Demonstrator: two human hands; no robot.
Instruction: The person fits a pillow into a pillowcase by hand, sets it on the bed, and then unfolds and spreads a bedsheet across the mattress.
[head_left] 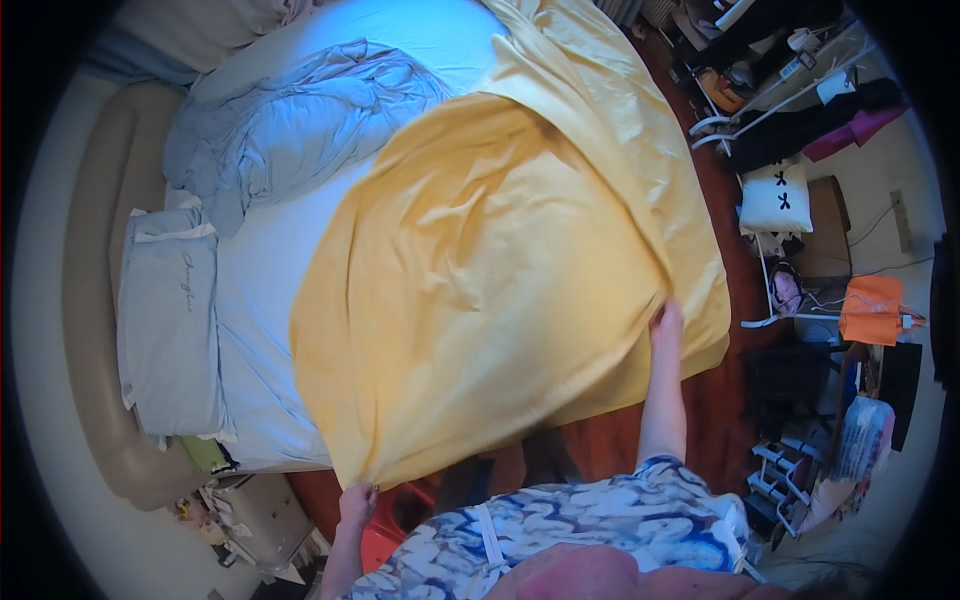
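A large yellow bedsheet [470, 270] billows over the near and right parts of the bed, its far part bunched in folds. My left hand [358, 502] grips its near left corner, just off the mattress edge. Farther right, my right hand [667, 320] is closed on the sheet's edge, and the cloth stretches taut between the two hands. To the left, the white mattress cover [262, 330] shows bare. A crumpled grey-blue quilt [310, 120] lies at the far left of the bed, and a grey pillow [170, 320] rests against the headboard.
A beige padded headboard [100, 290] lines the left side. Near it stands a bedside cabinet [262, 520], with a red stool [385, 535] beside me. On the right are a clothes rack [770, 90], a white cushion [777, 198], an orange bag [871, 308] and a folding step [780, 480].
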